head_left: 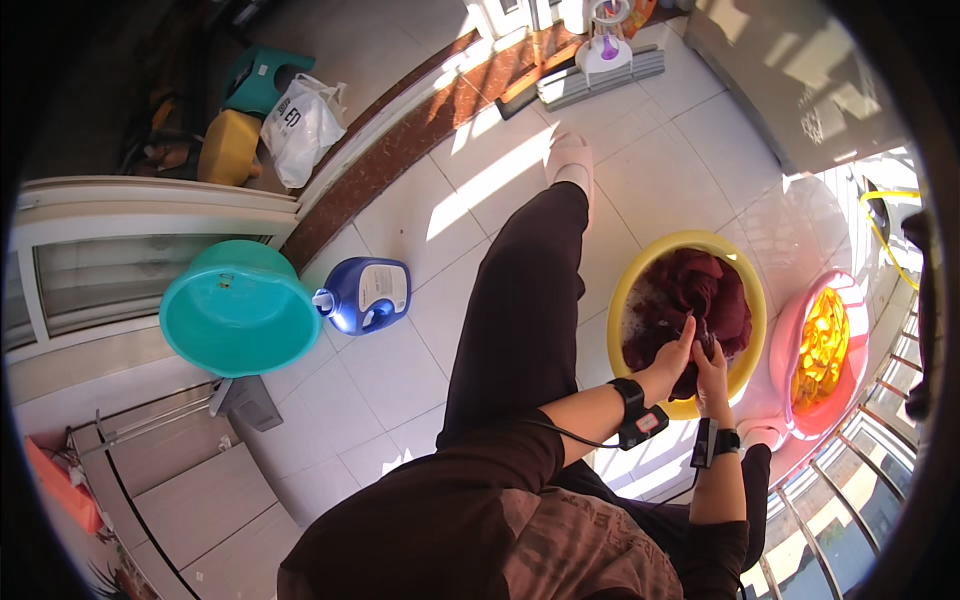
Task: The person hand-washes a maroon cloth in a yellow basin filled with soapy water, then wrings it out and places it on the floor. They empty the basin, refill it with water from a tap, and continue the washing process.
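Observation:
A yellow basin [614,322] stands on the tiled floor between my legs, holding a wet dark maroon cloth [698,278] and whitish suds along its left side. My left hand [670,364] is closed on the near part of the cloth, its thumb pointing up and away from me. Close beside it, my right hand [711,376] grips the same bunched fabric. The two hands almost touch over the basin's near side. Which kind of garment the cloth is cannot be made out. My fingertips are partly hidden in the folds.
Right of the basin is a pink tub [861,350] with yellow-orange cloth [822,345]. To the left stand a blue detergent jug [372,296] and a turquoise basin [235,350]. A grey dustpan [250,402] lies near a cabinet. Far off are a broom [520,92] and a white bag [303,130].

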Tool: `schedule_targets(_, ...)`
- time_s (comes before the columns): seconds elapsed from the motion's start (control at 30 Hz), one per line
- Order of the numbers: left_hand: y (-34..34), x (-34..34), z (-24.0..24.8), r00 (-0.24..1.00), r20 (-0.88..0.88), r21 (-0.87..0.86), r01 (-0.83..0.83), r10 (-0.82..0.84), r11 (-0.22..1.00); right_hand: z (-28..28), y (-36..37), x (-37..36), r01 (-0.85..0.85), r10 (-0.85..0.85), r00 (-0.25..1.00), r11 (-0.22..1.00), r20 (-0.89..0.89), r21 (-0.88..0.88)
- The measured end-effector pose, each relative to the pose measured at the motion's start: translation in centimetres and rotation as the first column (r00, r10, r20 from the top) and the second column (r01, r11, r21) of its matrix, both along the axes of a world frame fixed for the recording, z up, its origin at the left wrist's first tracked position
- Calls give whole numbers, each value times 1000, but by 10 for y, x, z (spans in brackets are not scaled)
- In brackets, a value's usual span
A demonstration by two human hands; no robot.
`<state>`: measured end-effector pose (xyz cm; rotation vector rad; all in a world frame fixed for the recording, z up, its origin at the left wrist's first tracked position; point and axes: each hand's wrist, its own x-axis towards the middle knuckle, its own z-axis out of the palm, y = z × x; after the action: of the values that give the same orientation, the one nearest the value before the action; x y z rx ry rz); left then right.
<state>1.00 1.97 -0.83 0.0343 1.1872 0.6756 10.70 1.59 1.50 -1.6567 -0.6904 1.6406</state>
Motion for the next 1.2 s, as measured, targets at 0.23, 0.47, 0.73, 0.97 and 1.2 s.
schedule_targets(0.23,31,-2,-29,947,215,-20,-242,241,970,0,-20,1,-516,288,761,812,581,274)
schedule_targets(0.47,11,10,9,964,154,74,-229,216,971,-44,4,20,-197,73,888,953,454,232)
schedule_targets(0.73,1,12,0,968,240,97,-96,70,991,2,0,-14,-1,-59,940,984,335,177)
schedule_targets(0.97,29,-31,-14,928,350,-173,-74,131,982,50,-25,-30,-399,337,840,915,426,63)
schedule_targets(1.2,17,-20,11,969,241,-140,-26,60,990,17,3,-25,-322,70,717,915,694,241)
